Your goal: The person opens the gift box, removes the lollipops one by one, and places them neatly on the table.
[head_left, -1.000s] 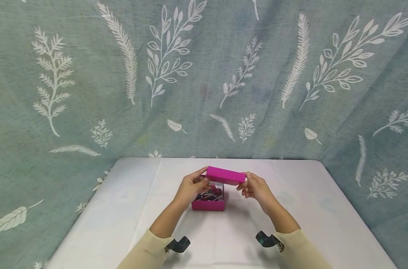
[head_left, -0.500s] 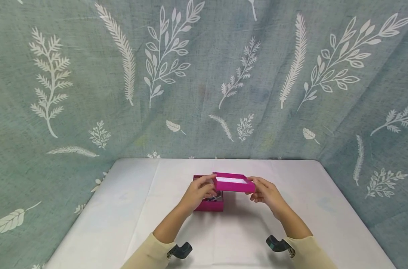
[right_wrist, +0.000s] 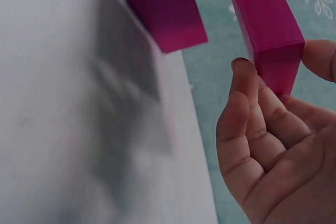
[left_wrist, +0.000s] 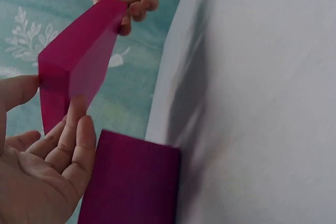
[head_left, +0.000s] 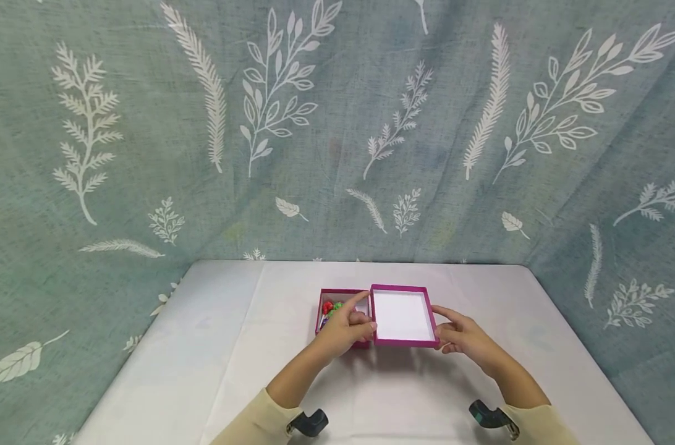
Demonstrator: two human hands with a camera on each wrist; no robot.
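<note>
Both hands hold a square magenta box lid (head_left: 402, 316) above the table, its white inside turned up toward the head camera. My left hand (head_left: 343, 330) pinches the lid's left edge, thumb near the front corner. At the opposite side my right hand (head_left: 465, 340) grips the right edge between thumb and fingers. Left of the lid, the matching magenta box (head_left: 322, 309) stands on the table without its cover. Small red and green wrapped sweets (head_left: 332, 306) show inside it, partly hidden by my left hand. In the left wrist view the lid (left_wrist: 84, 51) hangs above the box (left_wrist: 136, 177).
A white-covered table (head_left: 271, 296) carries the box. Behind and at both sides hangs a blue-green cloth (head_left: 337, 154) with white leaf prints. Dark wrist cameras (head_left: 311, 424) sit at the sleeve cuffs.
The lid has moved right from over the box and tipped, so its inside now faces up. Both hands have moved right with it, and more of the box's contents shows.
</note>
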